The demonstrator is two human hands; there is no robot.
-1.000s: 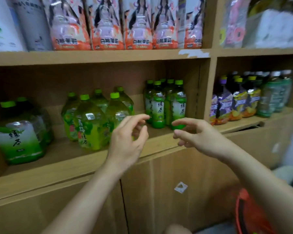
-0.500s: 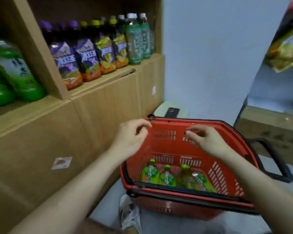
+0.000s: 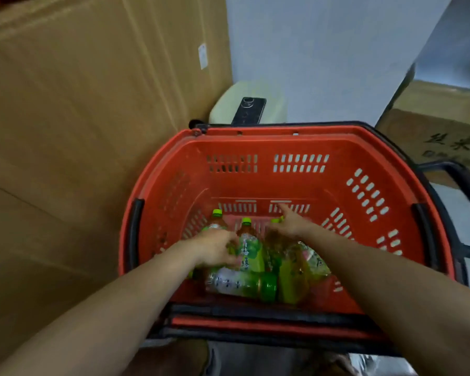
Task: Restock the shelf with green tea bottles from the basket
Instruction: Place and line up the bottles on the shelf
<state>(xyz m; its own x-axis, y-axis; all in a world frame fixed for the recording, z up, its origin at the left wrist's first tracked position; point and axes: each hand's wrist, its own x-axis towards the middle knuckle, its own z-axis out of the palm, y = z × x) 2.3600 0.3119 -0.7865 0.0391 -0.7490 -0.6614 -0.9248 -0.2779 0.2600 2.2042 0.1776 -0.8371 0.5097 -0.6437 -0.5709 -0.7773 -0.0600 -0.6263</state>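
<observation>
Deep in the red basket [image 3: 282, 142], your left hand [image 3: 214, 249] curls onto a green tea bottle [image 3: 248, 252] while your right hand [image 3: 290, 226] hovers spread, empty; a loose grab could topple neighbours.

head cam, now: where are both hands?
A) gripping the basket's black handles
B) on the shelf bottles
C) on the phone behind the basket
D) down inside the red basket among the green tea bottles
D: the left hand and right hand are both low inside the red basket, at the green tea bottles.
</observation>
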